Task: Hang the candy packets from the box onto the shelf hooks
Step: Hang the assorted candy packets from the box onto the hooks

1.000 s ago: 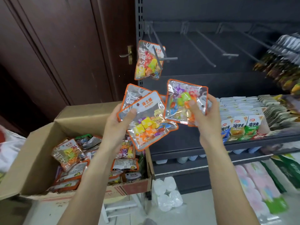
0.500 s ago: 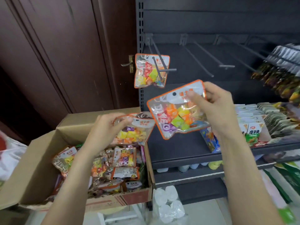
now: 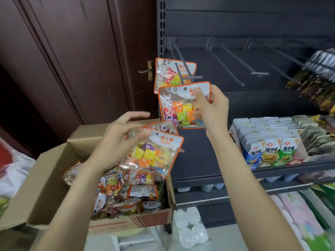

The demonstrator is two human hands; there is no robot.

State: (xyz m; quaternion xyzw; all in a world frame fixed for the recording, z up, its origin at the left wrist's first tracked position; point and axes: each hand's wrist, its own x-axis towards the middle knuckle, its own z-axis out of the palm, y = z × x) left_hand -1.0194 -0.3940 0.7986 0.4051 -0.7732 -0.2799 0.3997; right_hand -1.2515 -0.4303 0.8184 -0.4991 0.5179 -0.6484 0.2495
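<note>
Right hand [image 3: 214,107] pinched one candy packet [image 3: 183,105] by its top, just below the leftmost shelf hook [image 3: 186,73], where a hung packet [image 3: 170,75] sat. Left hand [image 3: 119,140] gripped more packets [image 3: 154,151] above the box [image 3: 45,187].

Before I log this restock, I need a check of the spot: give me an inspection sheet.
Surface: dark shelf, bare at its left end.
Job's things: one packet hangs on the hook; open box holds more.
Clutter: snack packs on the shelf's right; plastic cups on the floor.
Grippers: right hand pinches a packet below the hook; left hand holds packets.
Cables: nothing seen.
Surroundings: brown door, left.
</note>
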